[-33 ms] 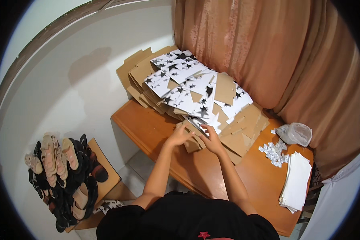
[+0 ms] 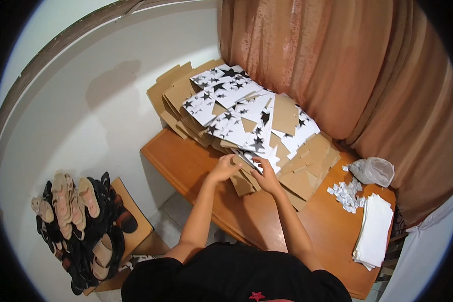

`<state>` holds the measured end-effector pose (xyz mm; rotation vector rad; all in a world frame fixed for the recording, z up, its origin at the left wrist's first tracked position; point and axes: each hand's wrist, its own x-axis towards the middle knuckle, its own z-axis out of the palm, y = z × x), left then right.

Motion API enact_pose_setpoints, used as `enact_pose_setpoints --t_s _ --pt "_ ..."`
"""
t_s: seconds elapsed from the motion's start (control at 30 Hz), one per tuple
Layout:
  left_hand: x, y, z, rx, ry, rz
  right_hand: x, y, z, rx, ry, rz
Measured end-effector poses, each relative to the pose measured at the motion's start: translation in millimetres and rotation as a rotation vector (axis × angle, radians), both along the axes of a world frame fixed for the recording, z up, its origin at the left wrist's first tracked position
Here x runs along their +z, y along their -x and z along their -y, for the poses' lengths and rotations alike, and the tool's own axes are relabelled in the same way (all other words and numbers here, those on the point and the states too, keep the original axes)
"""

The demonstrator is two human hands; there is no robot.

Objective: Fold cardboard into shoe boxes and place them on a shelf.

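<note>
At the near edge of a large pile, both my hands are on a flat cardboard box (image 2: 247,160) with a white, star-printed face and a dark edge. My left hand (image 2: 223,169) has its fingers curled at the box's left side, thumb toward the middle. On the other side my right hand (image 2: 267,176) pinches the edge with bent fingers. The fingertips are partly hidden by the card. Beyond them spreads the pile of flat cardboard boxes (image 2: 231,126), some white with black stars, others plain brown side up.
The pile rests on a brown wooden table (image 2: 196,171) against a brown curtain (image 2: 307,60). To the right lie small white packets (image 2: 346,195), a clear plastic bag (image 2: 375,171) and a stack of white paper (image 2: 373,231). Sandals (image 2: 80,221) crowd a low stand at left.
The fingers of my left hand, stretched out before, are now curled in at the box's edge. My right hand stays nearly in place. The whole view has shifted slightly.
</note>
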<state>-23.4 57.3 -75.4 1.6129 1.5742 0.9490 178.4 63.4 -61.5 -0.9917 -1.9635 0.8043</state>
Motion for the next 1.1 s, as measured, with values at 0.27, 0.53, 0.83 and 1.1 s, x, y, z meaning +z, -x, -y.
enact_pose_setpoints --t_s 0.27,0.53,0.83,1.1 --pt "-17 120 -152 0.522 0.348 0.716 -10 68 -77 -0.064 -0.055 0.13" --pt "-33 152 -233 0.708 0.277 0.943 -21 81 -96 -0.061 0.04 0.095" --pt "11 116 -233 0.74 -0.132 1.267 -14 56 -77 -0.116 0.084 0.017" --pt "22 113 -201 0.885 -0.077 1.074 -7 13 -41 -0.187 0.07 0.012"
